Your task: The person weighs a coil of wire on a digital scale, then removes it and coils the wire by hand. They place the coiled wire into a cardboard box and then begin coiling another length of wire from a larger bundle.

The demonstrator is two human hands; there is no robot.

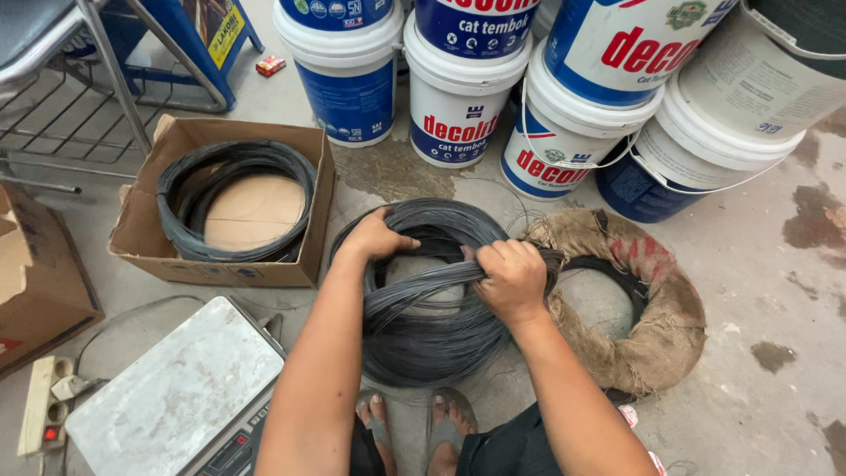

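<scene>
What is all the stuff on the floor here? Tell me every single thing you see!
Coil of dark grey wire: one, on the floor in the middle, gripped by both hands.
Brown cardboard box: one, left of the middle, holding a second dark wire coil.
Burlap-wrapped ring: one, tan, on the right.
Plastic paint buckets: about seven, white and blue, stacked along the top.
Flat metal scale: one, grey, bottom left.
Power strip: one, cream, far bottom left.
Left hand: grasps the coil's top.
Right hand: clenches a bunch of strands.
Feet in sandals: two, bottom centre.
</scene>
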